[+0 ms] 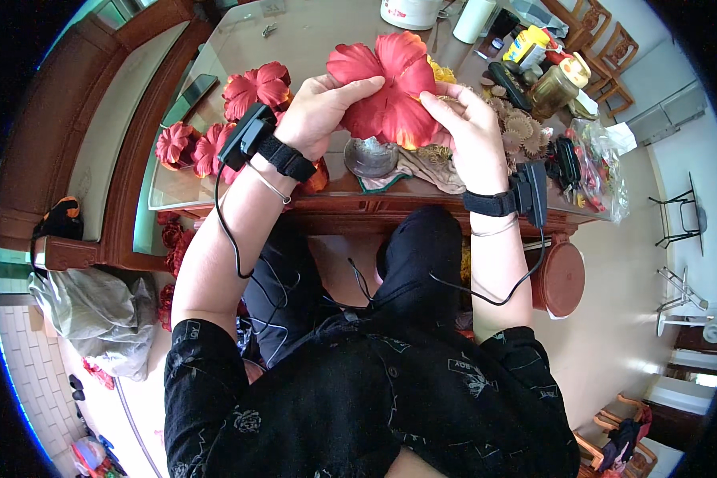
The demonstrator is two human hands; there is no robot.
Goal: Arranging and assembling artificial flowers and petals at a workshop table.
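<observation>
Above the table's near edge I hold up a large red artificial flower (390,94), its broad petals tinged yellow at the rims. My left hand (319,111) is closed on its left petals, the thumb lying on the front. At the right petals my right hand (468,119) pinches the flower, thumb and fingers together. Left of my left hand lie several more red artificial flowers (256,89) on the table. Below the held flower sit a round grey dish (370,158) and a crumpled beige cloth (432,171). Beige flower-like pieces (520,127) are heaped right of my right hand.
The glass-topped table (311,32) carries a phone (191,97) at left. Toward the right stand a yellow-capped jar (556,88), a yellow container (527,46), a white cup (474,20) and a clear plastic bag (601,167). A round brown stool (562,279) stands beside my right knee.
</observation>
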